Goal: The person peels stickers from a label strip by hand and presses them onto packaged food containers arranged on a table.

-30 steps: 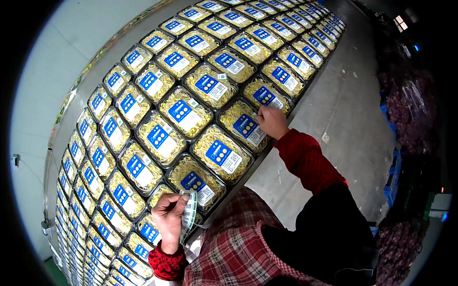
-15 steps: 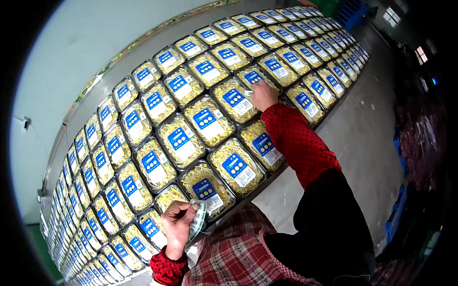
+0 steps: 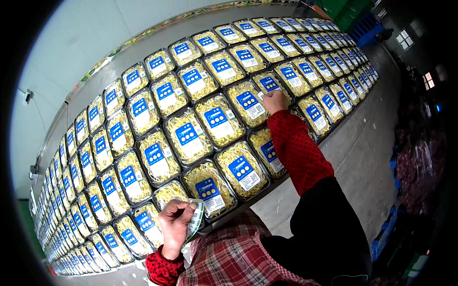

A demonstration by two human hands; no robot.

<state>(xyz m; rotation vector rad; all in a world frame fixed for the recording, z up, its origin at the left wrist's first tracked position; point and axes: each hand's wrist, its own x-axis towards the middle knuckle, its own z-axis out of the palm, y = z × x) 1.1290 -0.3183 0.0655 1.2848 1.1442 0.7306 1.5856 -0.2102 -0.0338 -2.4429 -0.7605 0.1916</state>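
Observation:
Many black trays of pale sprouts with blue-and-white labels stand in rows; one tray (image 3: 209,187) is close to my left hand. My left hand (image 3: 174,223), at the bottom centre, pinches a strip of small green-and-white stickers (image 3: 196,220) between thumb and finger. My right hand (image 3: 275,101) reaches over a farther tray (image 3: 268,84), its fingers closed at that tray's near edge. A small white piece shows by its fingertips, too small to make out. Just left of this hand lies another labelled tray (image 3: 249,103).
The metal table's edge (image 3: 229,215) runs along my plaid apron. A pale wall (image 3: 95,33) rises at the left. Grey floor (image 3: 353,143) lies to the right, with blue crates (image 3: 385,233) and dark reddish sacks (image 3: 417,167) beyond. Green crates (image 3: 346,13) stand at the far end.
My right hand has moved from a near tray at the table's edge to one farther in. My left hand keeps its pinch on the strip. The view has turned, showing more of the far end.

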